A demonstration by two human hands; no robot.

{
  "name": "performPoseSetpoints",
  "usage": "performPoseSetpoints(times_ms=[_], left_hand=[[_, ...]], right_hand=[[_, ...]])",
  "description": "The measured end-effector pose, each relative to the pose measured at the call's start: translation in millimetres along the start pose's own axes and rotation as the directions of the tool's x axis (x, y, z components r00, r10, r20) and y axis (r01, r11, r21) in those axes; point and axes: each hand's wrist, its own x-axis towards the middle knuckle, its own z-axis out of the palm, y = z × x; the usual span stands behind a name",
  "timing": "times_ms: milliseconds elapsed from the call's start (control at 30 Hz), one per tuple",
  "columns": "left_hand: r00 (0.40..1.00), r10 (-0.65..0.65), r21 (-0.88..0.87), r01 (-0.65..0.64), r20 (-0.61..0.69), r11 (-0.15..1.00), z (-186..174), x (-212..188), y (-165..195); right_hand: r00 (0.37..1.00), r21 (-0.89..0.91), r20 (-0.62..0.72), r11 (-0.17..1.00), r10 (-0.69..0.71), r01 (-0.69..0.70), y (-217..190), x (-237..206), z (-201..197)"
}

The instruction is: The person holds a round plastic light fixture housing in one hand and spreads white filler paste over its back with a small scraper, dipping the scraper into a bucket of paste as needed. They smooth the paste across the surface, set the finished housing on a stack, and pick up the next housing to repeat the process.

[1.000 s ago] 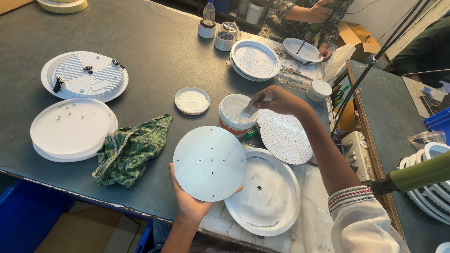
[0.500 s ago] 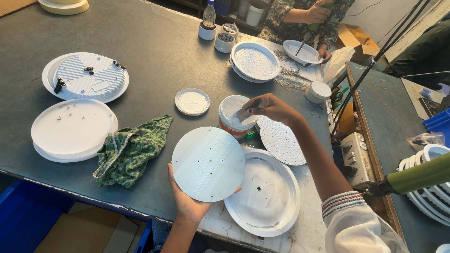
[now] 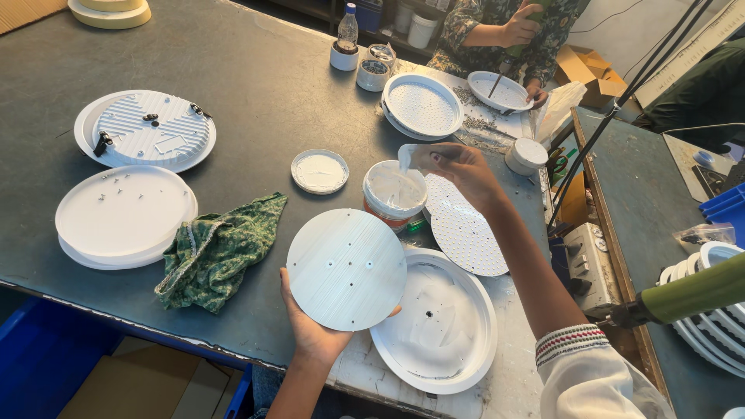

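The right hand (image 3: 458,167) had risen out of the open tub (image 3: 394,192) since half a second before, and now hovered just above its far rim, its grip pinched narrow on a dab of white paste (image 3: 405,155). That suggested the paste had been scooped and was ready to spread. The left hand (image 3: 314,330) had not moved; its grip was spread under the round metal plate (image 3: 347,268), holding it tilted up, near the tub. The tub held white paste. Its lid (image 3: 320,171) lay left of the right hand on the desk (image 3: 264,93). Under the plate sat a white round housing (image 3: 434,326), smeared inside. A green cloth (image 3: 217,252) lay left of the left hand.
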Motion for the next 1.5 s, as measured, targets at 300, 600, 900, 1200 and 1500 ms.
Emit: performPoseSetpoints(times_ms=[300,600,900,1200,1500], left_hand=[[0.999,-0.028,-0.001,0.028,0.046,1.000,5.6,-1.1,-3.0],[0.993,-0.117,-0.005,0.117,0.015,0.993,24.6,-13.9,-12.5],[0.995,-0.037,-0.037,0.041,0.094,0.998,17.0,-20.1,-31.9],[0.998,0.015,0.100,-0.021,0.058,0.995,-6.2,-23.1,-41.7],[0.892,0.003,0.369,-0.190,0.452,0.910,-66.8,-13.1,-64.1]], right_hand=[[0.999,-0.090,-0.045,0.996,-0.007,0.003,-6.9,-21.8,12.1],[0.990,-0.116,-0.125,0.992,-0.059,0.044,-25.2,-99.2,85.0],[0.912,-0.568,-0.273,0.816,-0.307,0.105,-0.8,-180.2,180.0],[0.930,-0.779,-0.160,0.622,-0.330,0.086,-1.5,-233.6,201.0],[0.812,-0.142,-0.583,0.987,-0.025,-0.072,-2.9,-204.6,135.8]])
